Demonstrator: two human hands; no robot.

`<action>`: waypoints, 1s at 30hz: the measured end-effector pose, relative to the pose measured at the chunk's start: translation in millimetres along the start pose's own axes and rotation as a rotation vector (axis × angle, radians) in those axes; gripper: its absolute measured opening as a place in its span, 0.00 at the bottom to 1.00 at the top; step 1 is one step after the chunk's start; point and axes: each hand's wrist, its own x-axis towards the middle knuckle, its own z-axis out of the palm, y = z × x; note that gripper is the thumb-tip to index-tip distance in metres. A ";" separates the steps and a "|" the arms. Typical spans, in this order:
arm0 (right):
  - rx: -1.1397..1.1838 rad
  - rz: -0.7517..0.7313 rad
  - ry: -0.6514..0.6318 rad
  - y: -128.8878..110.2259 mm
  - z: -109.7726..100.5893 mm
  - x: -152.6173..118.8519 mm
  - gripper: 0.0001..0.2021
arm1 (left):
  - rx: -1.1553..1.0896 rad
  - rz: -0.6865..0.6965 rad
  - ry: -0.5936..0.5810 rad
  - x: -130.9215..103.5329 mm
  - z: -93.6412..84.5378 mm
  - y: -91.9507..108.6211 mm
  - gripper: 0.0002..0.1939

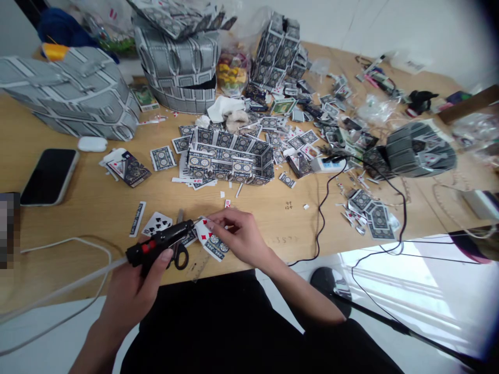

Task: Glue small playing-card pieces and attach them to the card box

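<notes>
My left hand is wrapped round a black hot glue gun, with a long pale glue stick running out of its back. The gun's nozzle points right, at the edge of a playing card with red diamonds. Fingers of my right hand pinch that card near the nozzle. Below it lies a patterned card back; whether the two are joined I cannot tell. Black-handled scissors lie partly hidden under the gun. Just left is a ten of spades.
An open box made of cards stands mid-table. Behind it rise large woven card pieces. A phone and a white earbud case lie left. A black cable crosses the right side from a power strip. Loose cards are scattered about.
</notes>
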 end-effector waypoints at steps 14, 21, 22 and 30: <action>0.197 0.077 0.083 9.1 -4.0 -0.5 0.09 | 0.002 -0.041 0.106 4.3 3.3 2.6 0.20; 0.323 0.146 0.040 8.7 1.0 -0.7 0.10 | -0.398 -0.193 0.109 20.4 25.1 6.5 0.22; 0.306 0.121 0.043 6.7 4.0 -1.8 0.11 | -0.429 -0.210 0.101 21.0 30.0 6.5 0.23; 0.065 -0.272 0.085 -6.2 14.7 -7.9 0.21 | -0.756 -0.339 0.174 25.6 55.5 23.1 0.22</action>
